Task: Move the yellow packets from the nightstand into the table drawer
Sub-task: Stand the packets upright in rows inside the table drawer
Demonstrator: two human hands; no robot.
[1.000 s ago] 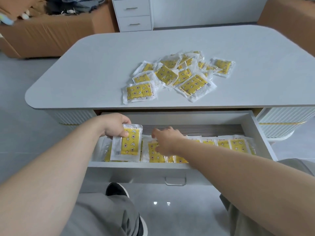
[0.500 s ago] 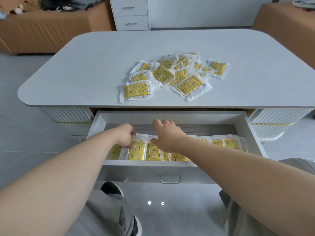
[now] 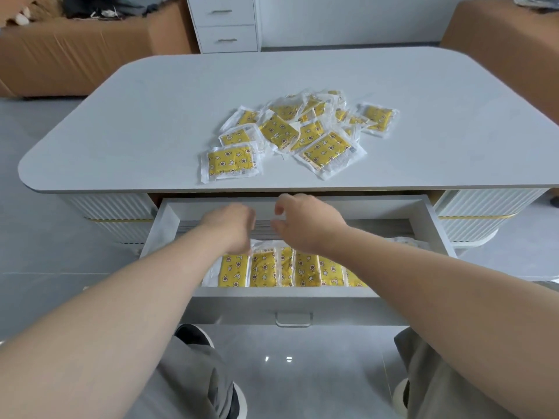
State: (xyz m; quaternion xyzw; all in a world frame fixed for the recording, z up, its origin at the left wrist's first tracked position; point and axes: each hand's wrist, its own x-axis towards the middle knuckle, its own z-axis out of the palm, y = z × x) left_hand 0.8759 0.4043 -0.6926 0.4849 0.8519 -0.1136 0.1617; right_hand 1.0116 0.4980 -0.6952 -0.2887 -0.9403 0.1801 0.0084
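I am hovering: right grip [image 3: 305, 225] released, left grip [image 3: 231, 226] cannot tell. Nearest bench packet [image 3: 230, 162] is lying far of my left grip, long axis left-right.

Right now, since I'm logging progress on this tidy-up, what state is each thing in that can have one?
White table drawer: pulled open.
Yellow star-print packets in the drawer: filed upright in a row.
Yellow packets in clear wrap on the grey tabletop: loose overlapping heap.
Left hand: above the drawer, empty.
Right hand: above the drawer, open, empty.
White chest at the back: both drawers shut.
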